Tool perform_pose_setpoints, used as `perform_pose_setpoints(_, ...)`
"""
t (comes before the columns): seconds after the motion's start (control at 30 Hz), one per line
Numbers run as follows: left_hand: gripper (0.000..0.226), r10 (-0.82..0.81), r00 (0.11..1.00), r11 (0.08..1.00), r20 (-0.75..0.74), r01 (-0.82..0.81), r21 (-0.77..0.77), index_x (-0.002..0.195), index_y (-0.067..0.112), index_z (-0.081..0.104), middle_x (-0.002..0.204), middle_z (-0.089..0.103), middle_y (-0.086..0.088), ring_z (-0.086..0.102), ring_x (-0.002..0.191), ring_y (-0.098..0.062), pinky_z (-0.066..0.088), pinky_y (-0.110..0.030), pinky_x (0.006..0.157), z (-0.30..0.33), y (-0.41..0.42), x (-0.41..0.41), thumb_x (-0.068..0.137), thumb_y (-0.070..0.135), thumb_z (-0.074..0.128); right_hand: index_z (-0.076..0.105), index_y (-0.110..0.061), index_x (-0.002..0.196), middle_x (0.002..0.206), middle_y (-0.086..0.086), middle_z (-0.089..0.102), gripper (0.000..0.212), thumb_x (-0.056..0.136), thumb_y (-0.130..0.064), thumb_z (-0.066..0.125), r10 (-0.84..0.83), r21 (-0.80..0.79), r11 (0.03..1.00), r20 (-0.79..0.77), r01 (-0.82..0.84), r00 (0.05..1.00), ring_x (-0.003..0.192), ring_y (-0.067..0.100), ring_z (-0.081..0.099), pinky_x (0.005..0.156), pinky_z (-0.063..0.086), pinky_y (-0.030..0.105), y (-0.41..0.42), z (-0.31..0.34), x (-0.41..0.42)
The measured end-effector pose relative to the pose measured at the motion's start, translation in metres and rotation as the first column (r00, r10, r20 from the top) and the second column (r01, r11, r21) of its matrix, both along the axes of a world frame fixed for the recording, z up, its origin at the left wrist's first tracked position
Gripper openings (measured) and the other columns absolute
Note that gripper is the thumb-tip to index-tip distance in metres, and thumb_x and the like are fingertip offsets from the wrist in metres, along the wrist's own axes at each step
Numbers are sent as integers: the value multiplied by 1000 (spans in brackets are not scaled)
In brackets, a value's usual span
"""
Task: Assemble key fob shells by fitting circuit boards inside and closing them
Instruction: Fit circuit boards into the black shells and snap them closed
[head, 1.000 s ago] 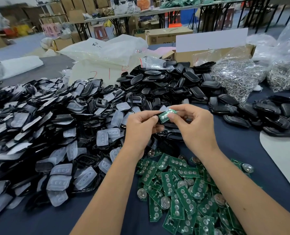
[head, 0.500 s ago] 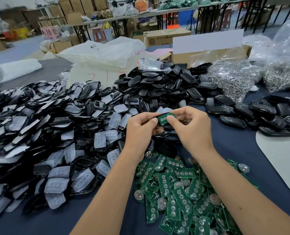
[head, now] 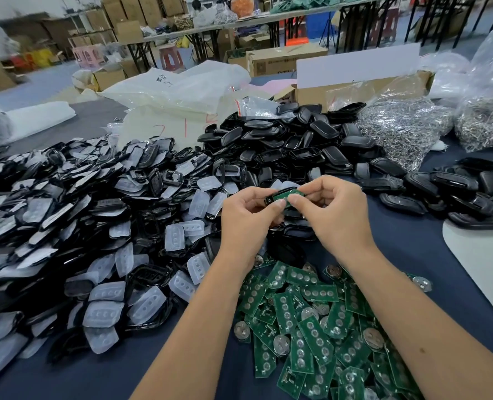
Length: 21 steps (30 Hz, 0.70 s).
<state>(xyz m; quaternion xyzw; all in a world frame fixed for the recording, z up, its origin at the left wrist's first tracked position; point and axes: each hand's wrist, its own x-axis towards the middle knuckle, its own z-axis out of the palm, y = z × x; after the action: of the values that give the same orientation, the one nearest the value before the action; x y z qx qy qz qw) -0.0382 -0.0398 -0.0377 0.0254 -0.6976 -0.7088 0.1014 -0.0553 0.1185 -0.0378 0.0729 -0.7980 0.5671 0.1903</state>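
Observation:
Both hands meet above the table's middle. My left hand [head: 246,215] grips a black key fob shell [head: 269,200] from the left. A green circuit board [head: 287,194] lies in that shell, and my right hand [head: 330,215] pinches it, thumb on top of the board. Most of the shell is hidden by my fingers. A heap of loose green circuit boards [head: 311,327] with round coin cells lies on the dark blue cloth under my forearms.
A large heap of black shell halves with translucent button pads [head: 95,241] fills the left. More black shells [head: 291,140] pile up behind my hands and at the right [head: 456,192]. Bags of metal rings [head: 406,128] and a cardboard box [head: 355,85] stand behind.
The two hands stay together on the same shell and board. The board has settled lower into the shell, and my right thumb now lies on top of it.

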Motion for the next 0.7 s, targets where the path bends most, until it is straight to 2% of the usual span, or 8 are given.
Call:
perform_pose_setpoints(0.07, 16, 14, 1000, 1000, -8, -14, 2, 95, 21, 77, 83, 78, -10, 69, 65, -16, 58, -27, 71, 1, 3, 0, 86, 8, 80, 75, -21, 84, 72, -3, 73, 12, 84, -25, 87, 5, -23, 1000, 2, -5, 1000, 67, 15, 68, 63, 58, 34, 0, 0, 1)
perform_pose_setpoints(0.13, 19, 23, 1000, 1000, -21, -23, -12, 94, 23, 77, 84, 78, -9, 70, 66, -15, 58, -27, 71, 2, 2, 0, 87, 5, 79, 73, -19, 81, 71, 3, 72, 14, 84, -22, 87, 52, -43, 998, 6, -51, 999, 67, 26, 67, 65, 59, 43, 1, 2, 1)
perform_pose_setpoints(0.23, 20, 18, 999, 998, -41, -20, -51, 96, 21, 77, 87, 79, -7, 72, 71, -17, 59, -28, 71, 4, -1, 1, 87, 3, 79, 71, -19, 79, 71, 5, 70, 16, 85, -22, 87, 88, -25, 996, 6, -88, 996, 68, 30, 65, 65, 59, 47, 1, 4, 2)
perform_pose_setpoints(0.37, 18, 55, 997, 995, -59, -59, -76, 92, 19, 76, 83, 78, -7, 70, 68, -12, 57, -23, 67, 6, 2, 0, 87, 2, 78, 71, -20, 80, 72, 0, 71, 16, 86, -24, 85, 52, 3, 999, 5, -52, 999, 68, 21, 67, 65, 59, 42, -2, 5, 3)
perform_pose_setpoints(0.47, 15, 43, 998, 996, -52, -47, -80, 93, 17, 76, 79, 76, -7, 68, 64, -11, 58, -24, 67, 7, 4, 0, 88, 4, 78, 71, -21, 85, 74, -3, 71, 14, 86, -26, 84, -3, 20, 1000, 2, 3, 1000, 67, 13, 66, 64, 58, 34, -3, 6, 4)
perform_pose_setpoints(0.6, 13, 6, 999, 995, -53, -11, -101, 96, 15, 75, 71, 72, 0, 66, 61, -10, 58, -25, 66, 11, 3, 0, 88, 5, 78, 64, -23, 92, 67, -7, 64, 29, 81, -36, 87, -93, 18, 995, -55, 94, 994, 57, 5, 56, 54, 45, 18, -4, 7, 6)
perform_pose_setpoints(0.7, 15, -13, 998, 993, -69, 4, -117, 97, 17, 76, 72, 71, -10, 66, 63, -11, 56, -24, 67, 15, -5, 1, 88, 5, 77, 64, -27, 96, 70, -5, 61, 36, 77, -43, 90, -77, 25, 997, -22, 78, 997, 59, 4, 52, 57, 45, 20, -1, 7, 4)
